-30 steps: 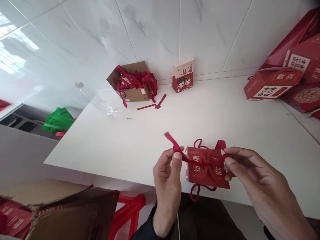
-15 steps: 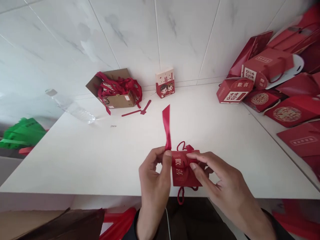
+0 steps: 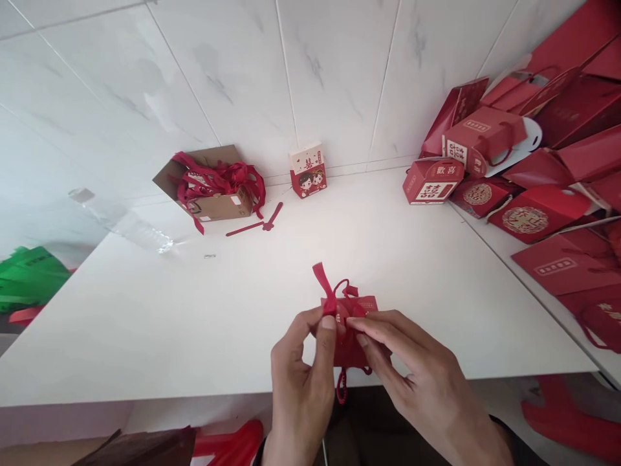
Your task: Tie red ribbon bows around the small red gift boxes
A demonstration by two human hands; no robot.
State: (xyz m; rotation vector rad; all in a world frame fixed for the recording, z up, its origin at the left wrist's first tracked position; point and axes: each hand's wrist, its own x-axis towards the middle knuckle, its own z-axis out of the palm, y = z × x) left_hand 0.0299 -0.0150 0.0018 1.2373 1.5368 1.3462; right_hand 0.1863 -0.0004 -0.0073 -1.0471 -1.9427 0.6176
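A small red gift box point(image 3: 352, 355) with pale printed characters lies at the table's front edge, with red cord handles showing above and below it. My left hand point(image 3: 305, 356) pinches a red ribbon point(image 3: 322, 279) between thumb and forefinger, and the ribbon's loose end sticks up past the fingertips. My right hand point(image 3: 412, 362) is closed over the box top, thumb and forefinger pinched on the ribbon near the middle of the box. The fingers of both hands nearly meet and hide part of the ribbon and the box top.
Near the wall, a cardboard box point(image 3: 226, 208) overflows with red ribbons. Beside it are a red strip point(image 3: 245, 228), a printed box point(image 3: 309, 176) and a clear bottle point(image 3: 130, 226). Red gift boxes point(image 3: 431, 184) are heaped at the right. A green bag point(image 3: 32, 278) is at far left.
My left hand has brought the ribbon over the box toward my right hand, and less of its end stands up. The view has shifted slightly.
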